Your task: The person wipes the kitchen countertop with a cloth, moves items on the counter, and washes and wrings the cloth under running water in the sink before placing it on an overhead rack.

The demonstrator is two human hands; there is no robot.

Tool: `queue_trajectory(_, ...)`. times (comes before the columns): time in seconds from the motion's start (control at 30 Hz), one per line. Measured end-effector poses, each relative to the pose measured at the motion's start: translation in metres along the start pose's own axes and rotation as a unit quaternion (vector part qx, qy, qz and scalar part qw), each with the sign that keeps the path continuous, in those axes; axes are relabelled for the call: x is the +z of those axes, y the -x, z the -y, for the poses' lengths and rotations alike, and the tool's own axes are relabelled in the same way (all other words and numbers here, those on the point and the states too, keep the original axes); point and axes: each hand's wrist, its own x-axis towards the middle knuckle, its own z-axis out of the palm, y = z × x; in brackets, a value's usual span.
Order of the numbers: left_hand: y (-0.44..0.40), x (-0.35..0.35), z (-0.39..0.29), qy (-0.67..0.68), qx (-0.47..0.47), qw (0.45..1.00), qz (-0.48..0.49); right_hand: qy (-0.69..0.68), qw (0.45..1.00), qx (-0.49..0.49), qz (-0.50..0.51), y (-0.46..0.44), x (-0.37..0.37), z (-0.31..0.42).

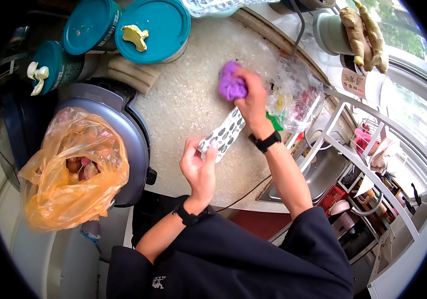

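My right hand (254, 99) is closed around a crumpled purple cloth (231, 85) just above the worktop (173, 114). A flat white piece with a black leaf-like print (227, 130) slants between my hands. My left hand (198, 167) pinches its lower end, thumb on top. The upper end reaches up to my right hand; whether those fingers also touch it, I cannot tell. Beside my right hand lies a heap of clear plastic bags (300, 94), with a green piece (274, 122) at its near edge.
To the left, an orange plastic bag (49, 184) with reddish bulbs inside rests on a grey-blue appliance (136, 149). Teal-lidded tubs (166, 30) stand behind it. At right are a white rack (360, 162), a sink (325, 167) and ginger roots (355, 32) by the window.
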Motion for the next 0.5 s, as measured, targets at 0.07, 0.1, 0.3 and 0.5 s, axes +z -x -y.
queue_trajectory(0.07,0.013,-0.004,-0.006,-0.003,0.000,1.000,0.012,-0.019,0.999,-0.035,0.029,0.011,-0.004,0.002)
queue_trajectory(0.1,0.017,-0.007,-0.004,-0.012,0.000,1.000,0.018,0.007,0.999,-0.027,0.021,0.013,-0.004,-0.011)
queue_trajectory(0.3,0.021,-0.009,-0.008,-0.018,0.002,0.999,0.036,0.139,0.984,0.058,-0.097,-0.055,-0.009,-0.018)
queue_trajectory(0.5,0.012,-0.001,-0.011,0.013,0.005,1.000,0.019,0.154,0.979,-0.104,0.087,-0.004,-0.022,-0.005)
